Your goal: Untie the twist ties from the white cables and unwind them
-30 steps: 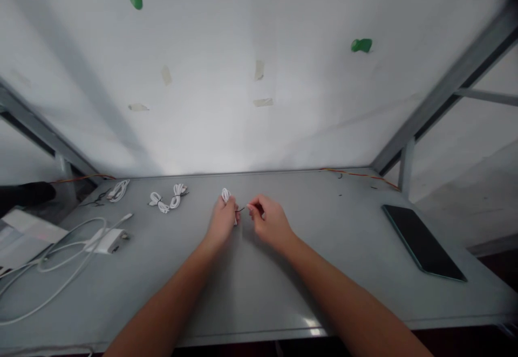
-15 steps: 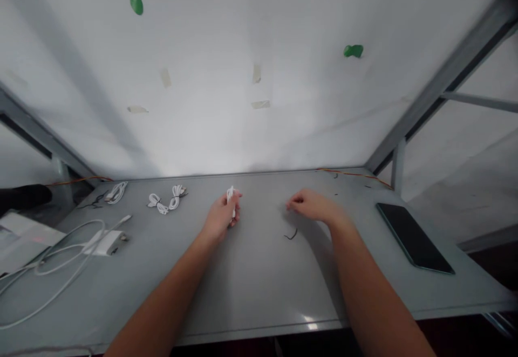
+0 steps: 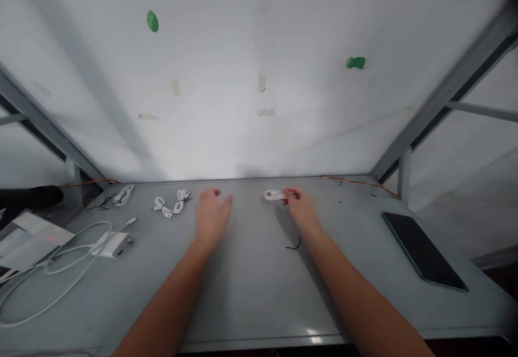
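My right hand (image 3: 302, 207) grips one end of a small coiled white cable (image 3: 274, 195), whose loop sticks out to the left just above the table. Slightly blurred, my left hand (image 3: 212, 214) is held over the table with its thumb apart from its fingers and nothing visible in it. To its left lie a white cable bundle (image 3: 182, 201) and another, tied in the middle with a dark twist tie (image 3: 162, 207). Below my right hand is a loose black twist tie (image 3: 294, 244).
Far left are another coiled cable (image 3: 124, 195), a white charger (image 3: 111, 244) with a long cable, a white box (image 3: 36, 238) and a dark object (image 3: 36, 199). A black tablet (image 3: 423, 250) lies at right. Behind the grey table (image 3: 251, 292) rises a white wall (image 3: 226, 130).
The coiled white cable has passed from my left hand to my right hand. My left hand has let go and drawn a little to the left. The view has shifted slightly.
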The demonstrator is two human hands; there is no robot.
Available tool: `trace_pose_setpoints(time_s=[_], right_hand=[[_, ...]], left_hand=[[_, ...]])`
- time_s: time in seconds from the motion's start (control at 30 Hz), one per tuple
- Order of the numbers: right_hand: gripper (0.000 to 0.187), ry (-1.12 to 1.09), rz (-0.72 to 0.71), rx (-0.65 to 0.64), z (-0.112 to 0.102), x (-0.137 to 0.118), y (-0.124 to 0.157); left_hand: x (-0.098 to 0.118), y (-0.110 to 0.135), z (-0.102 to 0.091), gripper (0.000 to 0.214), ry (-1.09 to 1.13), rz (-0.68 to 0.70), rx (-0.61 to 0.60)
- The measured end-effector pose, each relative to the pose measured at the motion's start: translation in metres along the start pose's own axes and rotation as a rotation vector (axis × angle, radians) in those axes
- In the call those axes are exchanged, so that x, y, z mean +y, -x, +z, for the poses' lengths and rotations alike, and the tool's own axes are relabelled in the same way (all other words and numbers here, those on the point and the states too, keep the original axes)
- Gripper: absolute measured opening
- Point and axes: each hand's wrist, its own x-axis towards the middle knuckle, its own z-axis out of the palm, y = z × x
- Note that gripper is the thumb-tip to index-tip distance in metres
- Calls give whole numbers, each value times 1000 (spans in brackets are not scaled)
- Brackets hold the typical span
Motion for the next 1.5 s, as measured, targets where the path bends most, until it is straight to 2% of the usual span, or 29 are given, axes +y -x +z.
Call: trace_pose_setpoints(time_s=[0.07, 0.1, 0.17, 0.27, 0.33, 0.5, 0.6, 0.7, 0.8, 0.93, 1.03, 1.17, 1.23, 1.37, 1.5], right_hand=[[28, 115, 34, 150, -23, 13, -19], [24, 189, 32, 197, -32, 18, -25], [19, 358, -13, 270, -44, 23, -31], [15, 529, -136, 309, -43, 17, -26], [16, 476, -212, 244, -32, 6, -15], [16, 110, -382, -123, 10, -23, 25], [19, 7, -381, -257, 28, -32, 44], [21, -78, -328, -326, 34, -35, 53], [21, -172, -264, -340, 36, -34, 54], [25, -283, -166, -352, 38, -34, 55], [24, -259, -197, -347, 37, -37, 58], [22, -197, -236, -347, 36, -41, 60], [21, -191, -215, -331, 34, -41, 58], [18, -175, -175, -307, 25, -44, 53], [17, -86, -309, -307, 11, -52, 55]], left_hand=[[-20, -13, -16, 40, -294, -194, 232], [-30, -18, -22, 43, -378, -272, 297], [-48, -23, -30, 43, -483, -340, 311], [-60, -22, -26, 42, -517, -298, 226], [-54, -19, -16, 38, -423, -241, 170], [-11, 3, 16, 11, 133, -158, -89], [12, 22, 27, 12, 504, -122, -167], [25, 35, 28, 15, 571, -63, -232], [30, 40, 25, 15, 550, -57, -274], [34, 40, 25, 16, 636, -104, -255], [34, 40, 29, 18, 759, -151, -263], [35, 38, 30, 30, 1056, -347, -427], [36, 38, 27, 36, 1180, -378, -519], [37, 36, 19, 41, 1141, -327, -649], [35, 33, 7, 31, 888, -115, -643]])
